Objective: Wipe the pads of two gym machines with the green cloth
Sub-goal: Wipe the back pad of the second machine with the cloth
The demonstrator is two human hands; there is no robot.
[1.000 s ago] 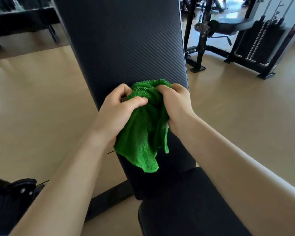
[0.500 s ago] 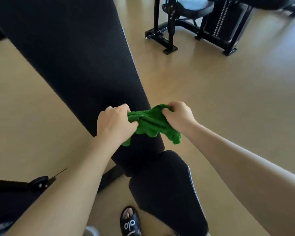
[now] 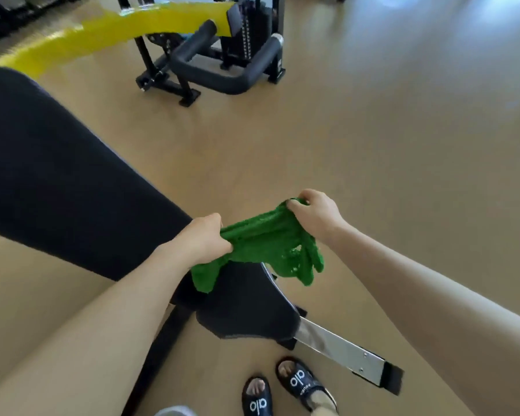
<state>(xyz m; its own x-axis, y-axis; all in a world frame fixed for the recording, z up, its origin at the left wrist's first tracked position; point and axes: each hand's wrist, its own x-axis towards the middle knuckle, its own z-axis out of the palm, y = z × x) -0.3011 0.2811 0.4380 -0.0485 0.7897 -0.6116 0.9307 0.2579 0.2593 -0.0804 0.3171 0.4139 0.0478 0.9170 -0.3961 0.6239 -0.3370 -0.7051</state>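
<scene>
- The left hand (image 3: 206, 240) has its fingers curled tight round one end of the green cloth (image 3: 264, 241), bunching the fabric into the fist.
- The right hand (image 3: 315, 213) pinches the other end, thumb and fingers closed on a gathered corner, held a little farther and higher than the left.
- Between the two hands the cloth is pulled into a loose band; its free edges hang down at the near left and near right. Holding it by two ends this way looks like spreading or refolding it to get a usable face, not wiping yet.
- The cloth hangs in the air above the seat pad (image 3: 246, 304) of the bench. Whether its lowest fold touches the pad I cannot tell.
- The long dark back pad (image 3: 57, 181) slopes away to the far left, with the left hand just beside its near end.
- A bright metal rail (image 3: 339, 349) runs out from under the seat toward the near right.
- At the near edge stand two feet in black slides (image 3: 279, 388), close to the bench, so both pads are probably within reach.
- Far across the tan floor (image 3: 373, 145) stands another machine (image 3: 222, 64) with padded rollers, likely the second one to wipe; a blurred yellow band (image 3: 117, 28) crosses in front of it.
</scene>
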